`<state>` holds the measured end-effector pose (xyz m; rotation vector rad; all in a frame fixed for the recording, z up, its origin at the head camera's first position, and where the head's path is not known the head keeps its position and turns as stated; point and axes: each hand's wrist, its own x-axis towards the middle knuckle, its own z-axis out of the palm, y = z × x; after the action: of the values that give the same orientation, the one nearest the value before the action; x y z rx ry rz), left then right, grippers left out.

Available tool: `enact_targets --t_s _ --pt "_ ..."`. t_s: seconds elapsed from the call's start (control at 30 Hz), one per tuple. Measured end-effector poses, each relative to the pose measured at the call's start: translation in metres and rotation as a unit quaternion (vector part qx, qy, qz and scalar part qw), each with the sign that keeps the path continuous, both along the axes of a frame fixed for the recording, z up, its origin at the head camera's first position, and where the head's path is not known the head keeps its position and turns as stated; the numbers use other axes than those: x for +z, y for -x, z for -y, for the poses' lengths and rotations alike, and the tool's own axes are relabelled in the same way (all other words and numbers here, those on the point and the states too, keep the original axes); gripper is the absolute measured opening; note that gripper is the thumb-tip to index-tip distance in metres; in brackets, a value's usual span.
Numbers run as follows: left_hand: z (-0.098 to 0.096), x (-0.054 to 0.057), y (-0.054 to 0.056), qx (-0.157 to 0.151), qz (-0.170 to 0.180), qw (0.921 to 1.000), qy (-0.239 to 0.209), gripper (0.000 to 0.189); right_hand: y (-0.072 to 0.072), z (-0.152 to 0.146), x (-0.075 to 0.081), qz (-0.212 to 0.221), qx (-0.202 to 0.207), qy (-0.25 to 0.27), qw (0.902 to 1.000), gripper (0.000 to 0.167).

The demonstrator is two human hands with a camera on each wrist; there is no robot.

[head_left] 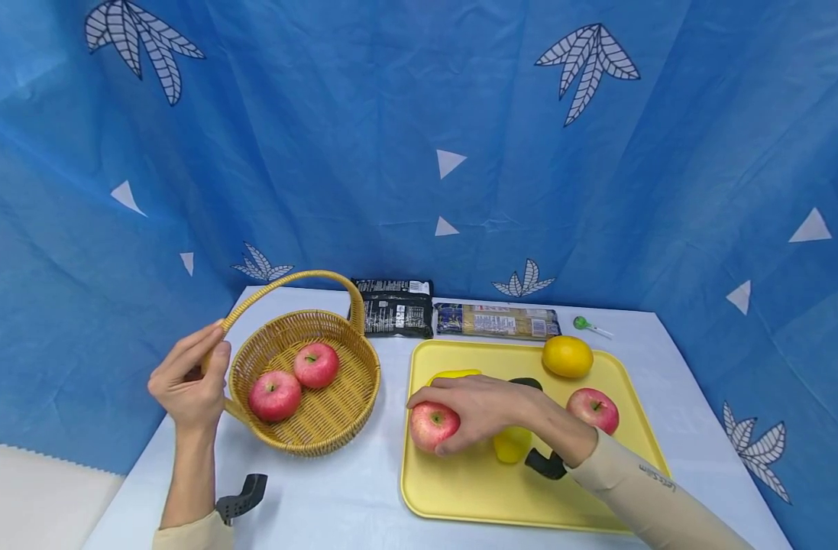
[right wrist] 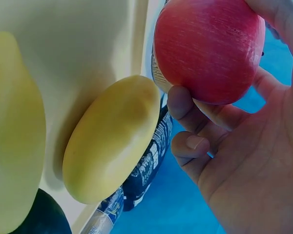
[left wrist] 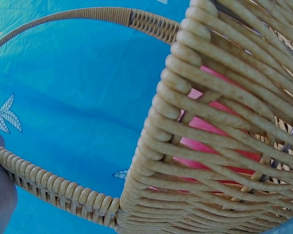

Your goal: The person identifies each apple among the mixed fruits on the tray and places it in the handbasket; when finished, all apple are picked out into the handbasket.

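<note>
My left hand (head_left: pixel 193 378) grips the handle (head_left: pixel 288 279) of a round wicker basket (head_left: pixel 370 397), fingers and thumb wrapped about its left side. Two red apples (head_left: pixel 316 365) lie in the basket; the left wrist view shows their red through the weave (left wrist: pixel 219 141). Over the left part of a yellow tray (head_left: pixel 474 500), my right hand (head_left: pixel 483 409) holds another red apple (head_left: pixel 434 428). The right wrist view shows this apple (right wrist: pixel 210 48) between thumb and fingers, above the tray. A smooth yellow oval fruit (right wrist: pixel 112 141) lies close by on the tray.
On the tray are also a lemon (head_left: pixel 567 356), a fourth-side red apple (head_left: pixel 593 411), a yellow fruit (head_left: pixel 512 444) under my right wrist and a dark green item (head_left: pixel 526 383). Behind stand a black packet (head_left: pixel 394 309), a noodle packet (head_left: pixel 497 321) and a green lollipop (head_left: pixel 581 323).
</note>
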<state>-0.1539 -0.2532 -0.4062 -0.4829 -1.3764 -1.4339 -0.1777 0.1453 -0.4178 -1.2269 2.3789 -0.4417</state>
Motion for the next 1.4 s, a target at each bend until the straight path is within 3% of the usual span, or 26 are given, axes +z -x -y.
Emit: enact_targets --t_s 0.5,1.4 --pt "0.008 -0.009 0.006 0.0 -0.001 1.0 0.001 0.018 -0.001 0.013 0.007 -0.009 0.013 0.026 0.9995 0.063" --pt "-0.003 0.005 0.0 -0.001 0.003 1.0 -0.005 0.018 0.013 0.05 0.019 -0.016 0.044 0.053 0.9975 0.065"
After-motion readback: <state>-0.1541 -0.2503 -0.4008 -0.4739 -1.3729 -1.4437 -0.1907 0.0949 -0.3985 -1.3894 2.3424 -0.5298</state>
